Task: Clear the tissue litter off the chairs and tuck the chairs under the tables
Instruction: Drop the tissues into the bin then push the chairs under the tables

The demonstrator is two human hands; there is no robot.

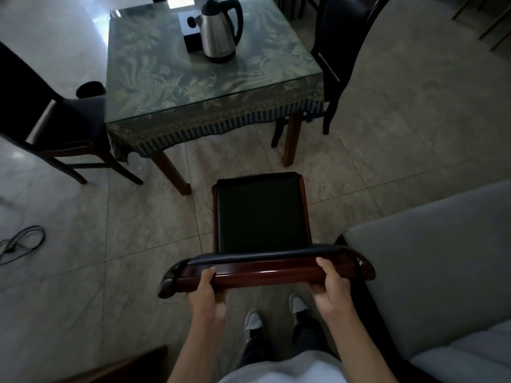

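Reading the head view: I'm seeing the dark-seated wooden chair (261, 217) standing out on the tiled floor (132, 222), facing the desk (210, 78) but apart from it, seat front near the desk legs and not yet under the fringed cloth. The seat is looking bare, no tissue showing on it, so I'm judging the litter step done for this chair and the tuck-in as the step in hand. The left side chair (63, 125) is sitting with its seat partly under the desk edge; the right side chair (340, 51) is standing close against the desk's right side, and I can't tell whether any tissue is lying on either, seats too dark. No tissue showing on the floor either. Grips: the left hand (206, 293) is curling around the top rail of the chair back, fingers over the wood, thumb side underneath as far as I can tell; the right hand (330, 283) is doing the same further along the rail, fingers wrapping the front edge. Both are closing on the rail, nothing else held. A steel electric kettle (219, 29) is standing on the glass-topped desk just in front of a dark box (189, 26). A grey sofa (431, 272) is crowding the chair's right side, so I'm expecting a straight push forward between the desk legs.
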